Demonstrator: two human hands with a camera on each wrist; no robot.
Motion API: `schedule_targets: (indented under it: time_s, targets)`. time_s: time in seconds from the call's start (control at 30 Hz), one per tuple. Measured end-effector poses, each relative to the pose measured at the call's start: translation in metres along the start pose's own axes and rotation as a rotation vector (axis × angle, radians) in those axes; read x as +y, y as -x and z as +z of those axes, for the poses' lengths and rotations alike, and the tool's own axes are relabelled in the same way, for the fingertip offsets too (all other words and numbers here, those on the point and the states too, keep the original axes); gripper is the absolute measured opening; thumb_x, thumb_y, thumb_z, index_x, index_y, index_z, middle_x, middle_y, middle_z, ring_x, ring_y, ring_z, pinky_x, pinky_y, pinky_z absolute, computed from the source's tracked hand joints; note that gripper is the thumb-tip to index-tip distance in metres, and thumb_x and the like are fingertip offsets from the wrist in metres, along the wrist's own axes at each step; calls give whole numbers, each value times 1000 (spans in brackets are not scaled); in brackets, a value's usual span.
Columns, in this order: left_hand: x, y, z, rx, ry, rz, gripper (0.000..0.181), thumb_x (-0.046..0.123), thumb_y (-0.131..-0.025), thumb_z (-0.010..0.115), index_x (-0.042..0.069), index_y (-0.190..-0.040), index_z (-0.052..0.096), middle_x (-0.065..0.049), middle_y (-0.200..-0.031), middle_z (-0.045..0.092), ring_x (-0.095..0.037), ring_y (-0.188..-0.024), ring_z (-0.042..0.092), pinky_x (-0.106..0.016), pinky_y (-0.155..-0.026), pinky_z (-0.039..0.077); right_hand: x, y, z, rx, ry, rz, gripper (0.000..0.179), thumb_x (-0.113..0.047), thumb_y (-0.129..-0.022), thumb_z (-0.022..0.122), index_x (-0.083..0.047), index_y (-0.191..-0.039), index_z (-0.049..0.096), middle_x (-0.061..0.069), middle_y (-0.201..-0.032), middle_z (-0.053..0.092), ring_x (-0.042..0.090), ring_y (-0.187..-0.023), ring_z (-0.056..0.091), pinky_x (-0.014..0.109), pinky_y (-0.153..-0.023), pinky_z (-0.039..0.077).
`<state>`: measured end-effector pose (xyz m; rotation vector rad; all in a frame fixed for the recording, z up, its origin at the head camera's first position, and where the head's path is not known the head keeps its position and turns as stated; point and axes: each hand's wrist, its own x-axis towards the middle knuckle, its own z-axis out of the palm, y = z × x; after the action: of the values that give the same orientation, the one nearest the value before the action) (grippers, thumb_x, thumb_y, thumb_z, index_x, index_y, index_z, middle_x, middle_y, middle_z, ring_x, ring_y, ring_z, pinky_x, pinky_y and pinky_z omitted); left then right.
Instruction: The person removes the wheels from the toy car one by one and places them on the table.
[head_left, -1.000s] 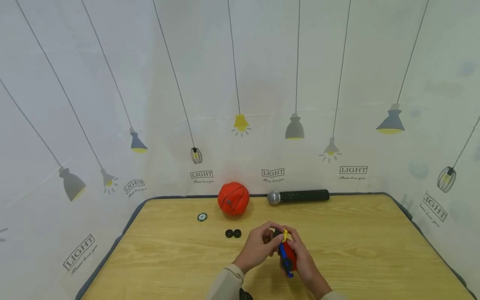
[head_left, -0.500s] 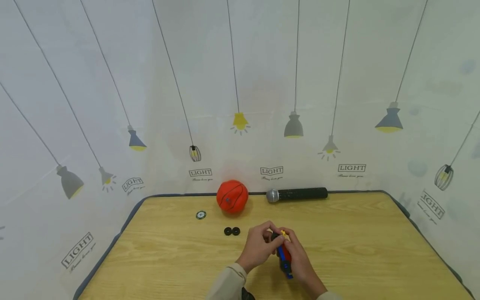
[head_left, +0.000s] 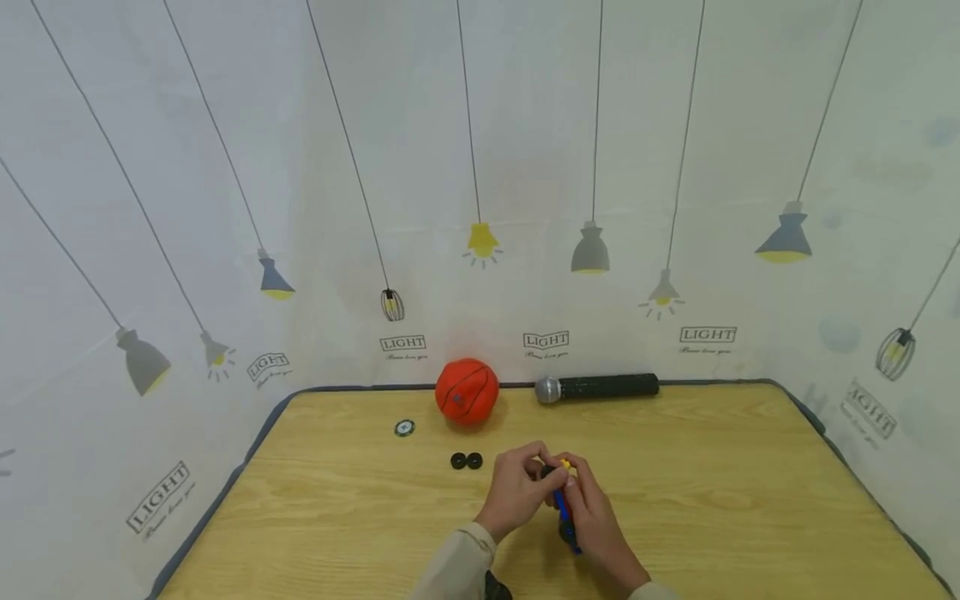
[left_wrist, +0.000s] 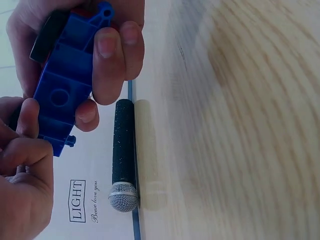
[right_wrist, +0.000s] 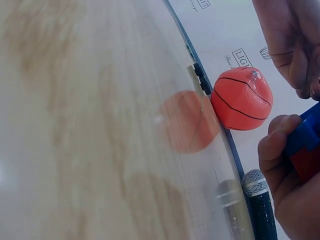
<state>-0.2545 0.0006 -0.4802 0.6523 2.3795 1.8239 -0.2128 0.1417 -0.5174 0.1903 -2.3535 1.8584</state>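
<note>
A toy car [left_wrist: 62, 85] with a blue underside, red body [right_wrist: 306, 162] and black wheels is held up between both hands over the table. My right hand [head_left: 596, 508] grips its body, fingers wrapped along the side, as the left wrist view shows. At the car's far end, my left hand [head_left: 517, 492] pinches a black wheel [head_left: 548, 472] between thumb and fingers. A bit of a yellow part [head_left: 565, 463] shows by the right fingertips. One black wheel [left_wrist: 49, 37] sits at the nearer end of the underside. The right palm hides much of the red body.
Two small black rings [head_left: 467, 461] lie side by side left of the hands. Behind them are a round chip [head_left: 405, 427] and a red ball [head_left: 467, 392] with black lines. A microphone [head_left: 600, 387] lies along the table's back edge, before a lamp-patterned wall covering [head_left: 525, 283].
The toy car has turned in the hands, so less of its red body and yellow part shows in the head view. Both hands keep their hold; the head view shifts slightly.
</note>
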Motion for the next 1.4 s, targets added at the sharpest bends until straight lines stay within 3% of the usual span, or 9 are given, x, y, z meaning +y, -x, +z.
schedule_targets:
  time_s: [0.17, 0.47, 0.63, 0.93, 1.13, 1.23, 1.4]
  targets:
    - [4, -3, 1, 19, 6, 32, 15, 19, -90, 74, 5, -89, 67, -25, -69, 70, -6, -51, 57, -18, -49, 46, -3, -2, -1, 40, 47, -78, 29, -16, -110, 35, -13, -137, 47, 6, -95, 68, 7, -83, 61, 24, -78, 51]
    - [0, 2, 5, 43, 29, -19, 10, 19, -89, 74, 10, -89, 68, -13, -66, 70, -4, -53, 58, -17, -49, 43, -3, 2, 0, 72, 198, -78, 28, -14, -110, 36, -12, -136, 45, 6, -103, 69, 6, -83, 60, 23, -73, 51]
    - [0, 3, 6, 77, 28, 20, 12, 19, -90, 73, 8, -88, 67, -14, -65, 69, -4, -51, 56, -18, -48, 43, -6, 2, 2, 87, 214, -103, 28, -16, -110, 36, -10, -136, 46, 4, -96, 66, 4, -77, 55, 21, -68, 47]
    - [4, 6, 8, 80, 53, -23, 14, 19, -89, 75, 7, -90, 69, -21, -70, 70, -5, -52, 57, -16, -47, 43, -3, 4, 6, 146, 241, -143, 26, -11, -109, 39, -7, -133, 48, 4, -91, 65, 0, -70, 49, 20, -62, 44]
    - [6, 4, 11, 134, -6, 83, 10, 13, -89, 73, 6, -85, 67, -21, -66, 67, -2, -47, 52, -16, -44, 43, -1, 2, 5, 226, 334, -237, 26, -6, -105, 45, -4, -131, 50, 5, -87, 64, 1, -68, 49, 20, -59, 44]
    - [4, 3, 11, 110, -12, 83, 8, 12, -90, 71, 6, -86, 67, -24, -67, 66, -1, -47, 52, -16, -44, 42, -1, 3, 0, 214, 332, -174, 27, -8, -106, 46, -6, -132, 48, 10, -97, 66, 7, -73, 52, 21, -63, 45]
    - [-3, 5, 0, 30, 115, -46, 14, 24, -97, 68, 10, -101, 68, -21, -70, 66, -7, -52, 55, -17, -47, 43, -9, 3, -14, 101, 117, 38, 31, -21, -110, 36, -15, -140, 40, 18, -105, 65, 16, -79, 53, 26, -66, 45]
